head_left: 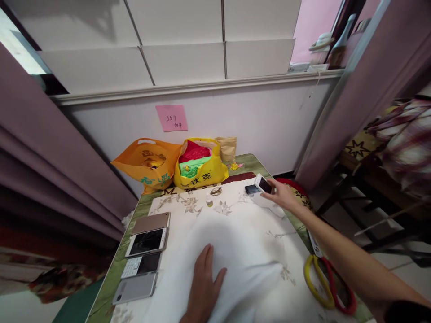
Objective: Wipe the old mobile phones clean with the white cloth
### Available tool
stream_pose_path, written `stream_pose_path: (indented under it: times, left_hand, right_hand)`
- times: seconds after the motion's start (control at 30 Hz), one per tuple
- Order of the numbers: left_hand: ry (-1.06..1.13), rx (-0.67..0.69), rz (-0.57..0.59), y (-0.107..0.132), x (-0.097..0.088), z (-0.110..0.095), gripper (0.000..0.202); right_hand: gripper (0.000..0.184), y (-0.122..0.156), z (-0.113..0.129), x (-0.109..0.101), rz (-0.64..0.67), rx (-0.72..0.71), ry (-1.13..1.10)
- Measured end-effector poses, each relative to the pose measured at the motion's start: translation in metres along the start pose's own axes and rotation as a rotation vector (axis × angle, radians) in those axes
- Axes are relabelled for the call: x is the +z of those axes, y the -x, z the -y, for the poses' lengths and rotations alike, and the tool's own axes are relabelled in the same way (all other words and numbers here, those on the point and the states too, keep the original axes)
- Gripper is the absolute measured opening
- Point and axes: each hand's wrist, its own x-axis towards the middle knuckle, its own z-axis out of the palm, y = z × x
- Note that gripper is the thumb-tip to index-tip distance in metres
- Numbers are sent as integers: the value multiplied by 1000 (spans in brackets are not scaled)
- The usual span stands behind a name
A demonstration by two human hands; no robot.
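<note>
1. Lying in a column along the left edge of the table [108,290], four phones [147,242] sit flat, well apart from both hands.
2. Left hand [204,287] rests palm down on the cloth [242,229], fingers flat and slightly spread, thumb out to the right. It presses and grasps nothing, and the wrist comes in from the near edge.
3. Cloth is white with a flower print and covers most of the table, bunching into a fold just right of that hand. It looks soft and light, and probably slides on the smooth top, so a flat palm should hold it better than a pinch.
4. Bottle [209,200] stands upright near the cloth's far edge, in front of a yellow bag [198,175].
5. Tilted phone [264,184] is at the cloth's far right corner, one end raised, just beside a dark device [252,189]. It looks stiff, smooth and breakable, so the long edges seem the safest hold.
6. Right hand [283,195] reaches far forward on a nearly straight arm, fingertips pinching the tilted phone's right side.
7. Rings [316,278], yellow and red, lie at the table's right edge beside that forearm.
</note>
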Motion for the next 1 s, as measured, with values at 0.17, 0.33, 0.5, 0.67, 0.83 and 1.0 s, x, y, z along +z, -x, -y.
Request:
stream_pose_path:
  times: [0.17,0.33,0.5,0.67,0.83,1.0]
  left_hand:
    - [-152,144,-35,3,3,5,50]
    - [-199,157,-32,1,-2,0,50]
    - [-199,158,-52,0,-3,3,48]
    - [-183,154,-52,-2,-3,2,48]
    - [-175,141,-55,-1,-4,0,47]
    - [-146,144,-59,-1,-4,1,46]
  right_hand:
    - [61,-71,-29,-1,265,-289,446]
    - [63,-98,-38,32,407,-315,475]
    - [61,-107,-52,54,472,-282,508]
    - [62,-106,-61,60,508,-276,506]
    - [68,-102,-57,59,467,-272,463]
    - [72,-101,-32,19,253,-224,405]
